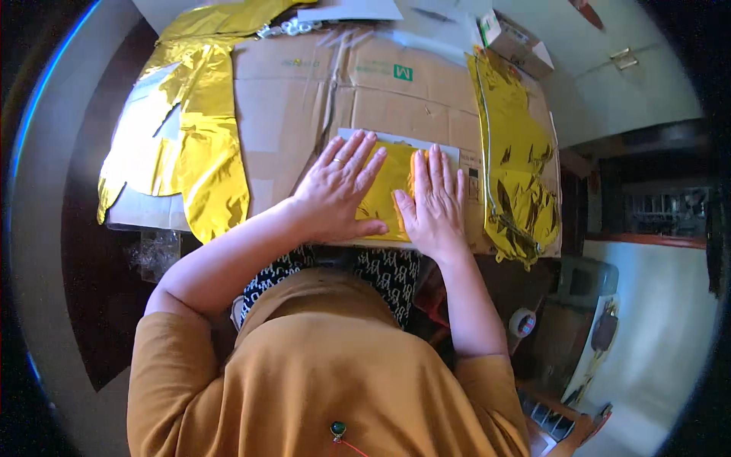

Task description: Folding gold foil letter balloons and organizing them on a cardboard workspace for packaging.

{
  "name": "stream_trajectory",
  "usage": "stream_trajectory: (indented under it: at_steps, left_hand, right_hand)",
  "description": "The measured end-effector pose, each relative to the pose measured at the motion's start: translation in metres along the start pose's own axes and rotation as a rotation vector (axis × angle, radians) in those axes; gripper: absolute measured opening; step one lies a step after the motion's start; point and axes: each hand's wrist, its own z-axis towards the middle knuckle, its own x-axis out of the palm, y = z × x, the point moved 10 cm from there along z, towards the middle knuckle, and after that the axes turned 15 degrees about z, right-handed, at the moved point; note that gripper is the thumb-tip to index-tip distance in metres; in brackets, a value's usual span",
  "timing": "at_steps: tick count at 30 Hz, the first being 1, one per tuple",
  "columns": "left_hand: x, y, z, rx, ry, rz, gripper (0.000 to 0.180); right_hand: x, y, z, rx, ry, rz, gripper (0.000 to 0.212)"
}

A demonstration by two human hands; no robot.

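A small folded piece of shiny gold foil [388, 190] is pressed flat between and under both hands on a flattened brown cardboard sheet [304, 99]. The left hand [339, 186] is laid open, palm down, with its fingers spread over the left part of the foil and its thumb stretched along the foil's near edge; nothing is gripped by it, and a ring is seen on one finger. The right hand [434, 202] is likewise held open and flat, fingers straight and close together, resting on the right part of the foil without closing on it. A pale sheet of paper [445, 150] is seen just beyond the fingertips of both hands, partly under the foil. Well to the left of the left hand, a large crumpled gold foil sheet [194, 129] is spread over the cardboard's edge. Near the right of the right hand, a long crinkled gold foil strip [518, 164] is laid.
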Motion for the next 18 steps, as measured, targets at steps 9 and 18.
stream_trajectory:
  at_steps: [9, 18]
  left_hand:
    - [-0.006, 0.001, -0.004, -0.001, -0.055, -0.065, 0.109]
    - [-0.004, 0.002, -0.006, -0.007, -0.044, -0.136, 0.104]
  right_hand:
    - [-0.021, 0.013, 0.016, -0.1, 0.188, -0.082, 0.076]
    - [-0.052, 0.055, 0.203, -0.287, -0.108, 0.488, 0.017]
